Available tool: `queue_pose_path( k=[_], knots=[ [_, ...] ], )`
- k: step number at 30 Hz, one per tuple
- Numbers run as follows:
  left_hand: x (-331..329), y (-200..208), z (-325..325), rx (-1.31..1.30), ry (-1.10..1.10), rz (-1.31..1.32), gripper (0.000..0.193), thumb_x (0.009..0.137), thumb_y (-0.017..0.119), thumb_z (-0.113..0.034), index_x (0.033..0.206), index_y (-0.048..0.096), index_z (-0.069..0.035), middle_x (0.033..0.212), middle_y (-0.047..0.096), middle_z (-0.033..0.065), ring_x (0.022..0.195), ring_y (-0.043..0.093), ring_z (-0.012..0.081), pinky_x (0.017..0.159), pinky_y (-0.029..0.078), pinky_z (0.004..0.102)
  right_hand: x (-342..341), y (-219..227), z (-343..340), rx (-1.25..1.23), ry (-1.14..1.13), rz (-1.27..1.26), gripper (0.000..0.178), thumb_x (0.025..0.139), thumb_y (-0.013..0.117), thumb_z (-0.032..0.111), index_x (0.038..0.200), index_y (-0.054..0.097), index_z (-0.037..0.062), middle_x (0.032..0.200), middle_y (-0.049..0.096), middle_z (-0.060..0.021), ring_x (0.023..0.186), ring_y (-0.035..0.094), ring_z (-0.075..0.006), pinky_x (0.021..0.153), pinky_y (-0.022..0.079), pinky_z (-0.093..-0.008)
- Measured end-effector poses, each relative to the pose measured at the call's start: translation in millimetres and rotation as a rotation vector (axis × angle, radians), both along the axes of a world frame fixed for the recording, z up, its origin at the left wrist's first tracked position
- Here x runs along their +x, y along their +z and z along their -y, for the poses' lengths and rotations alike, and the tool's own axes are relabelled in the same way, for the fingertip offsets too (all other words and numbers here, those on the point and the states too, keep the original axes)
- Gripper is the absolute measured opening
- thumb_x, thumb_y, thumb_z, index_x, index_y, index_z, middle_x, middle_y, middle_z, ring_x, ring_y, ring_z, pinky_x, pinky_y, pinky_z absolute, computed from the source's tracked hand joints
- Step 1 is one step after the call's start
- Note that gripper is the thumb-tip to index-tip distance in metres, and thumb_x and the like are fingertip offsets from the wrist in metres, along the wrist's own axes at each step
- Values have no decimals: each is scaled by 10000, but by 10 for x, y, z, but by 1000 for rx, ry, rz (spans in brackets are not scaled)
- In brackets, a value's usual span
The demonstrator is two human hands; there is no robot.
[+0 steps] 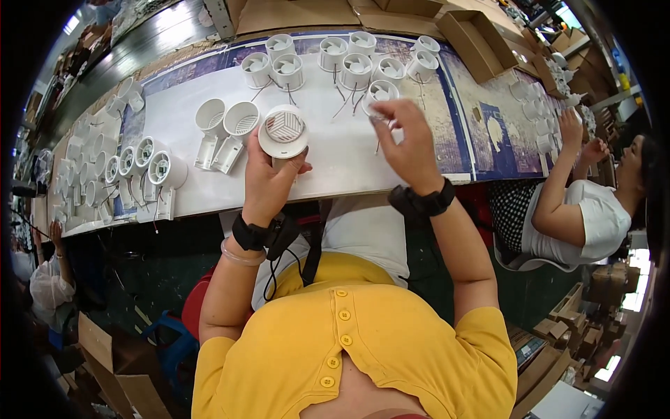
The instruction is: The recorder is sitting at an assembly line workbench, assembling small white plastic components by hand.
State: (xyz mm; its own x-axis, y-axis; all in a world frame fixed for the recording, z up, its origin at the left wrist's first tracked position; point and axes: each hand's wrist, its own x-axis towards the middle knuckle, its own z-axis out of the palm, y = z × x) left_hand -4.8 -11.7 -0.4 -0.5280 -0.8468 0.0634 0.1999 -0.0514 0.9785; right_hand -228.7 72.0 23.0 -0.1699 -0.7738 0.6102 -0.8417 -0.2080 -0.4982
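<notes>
My left hand is wrapped round a white round housing, whose slatted grille faces up. It is held just above the near part of the table. My right hand is raised to the right, thumb and forefinger curled in a pinch beside a white fan unit. Whether the fingertips grip that unit, its wire or some small piece is hidden. Left of the held housing, two white cup-shaped housings with grilles inside lie on the table, small rectangular parts attached.
More fan units with trailing wires stand along the table's far side. Several white housings cluster at the left. An open cardboard box sits at the back right. A co-worker is seated at the right, hands raised over other white parts.
</notes>
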Motion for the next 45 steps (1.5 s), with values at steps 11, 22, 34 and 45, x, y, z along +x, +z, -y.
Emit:
queue_pose_path(
  k=[11, 22, 34, 45],
  knots=[
    [37, -167, 22, -121, 4, 59, 722, 802, 655, 44, 1386, 235, -22, 1134, 553, 106, 935, 597, 165, 736, 537, 284, -129, 1, 79, 383, -53, 24, 543, 780, 733, 212, 1249, 504, 64, 1051, 596, -130, 695, 611, -172, 664, 507, -299],
    [57, -218, 78, -365, 56, 172, 750, 784, 678, 17, 1384, 231, -32, 1166, 558, 119, 987, 599, 173, 791, 519, 291, 142, 88, -113, 197, 38, 530, 613, 785, 741, 148, 1295, 422, 28, 1062, 618, -99, 817, 634, -130, 650, 509, -238],
    [6, -179, 22, -262, 98, 100, 746, 788, 654, 11, 1386, 210, -32, 1172, 555, 160, 1052, 578, 217, 857, 487, 324, 268, 480, -20, -20, -16, 93, 529, 758, 782, 196, 1183, 508, 40, 918, 643, -53, 672, 589, -78, 557, 463, -199],
    [11, -141, 11, -562, 174, 201, 750, 771, 625, 21, 1397, 215, -24, 1221, 528, 190, 1153, 548, 291, 970, 433, 373, 231, 493, 137, -127, -1, -227, 572, 722, 797, 319, 1173, 540, 78, 897, 677, -82, 663, 651, -201, 573, 504, -281]
  ],
)
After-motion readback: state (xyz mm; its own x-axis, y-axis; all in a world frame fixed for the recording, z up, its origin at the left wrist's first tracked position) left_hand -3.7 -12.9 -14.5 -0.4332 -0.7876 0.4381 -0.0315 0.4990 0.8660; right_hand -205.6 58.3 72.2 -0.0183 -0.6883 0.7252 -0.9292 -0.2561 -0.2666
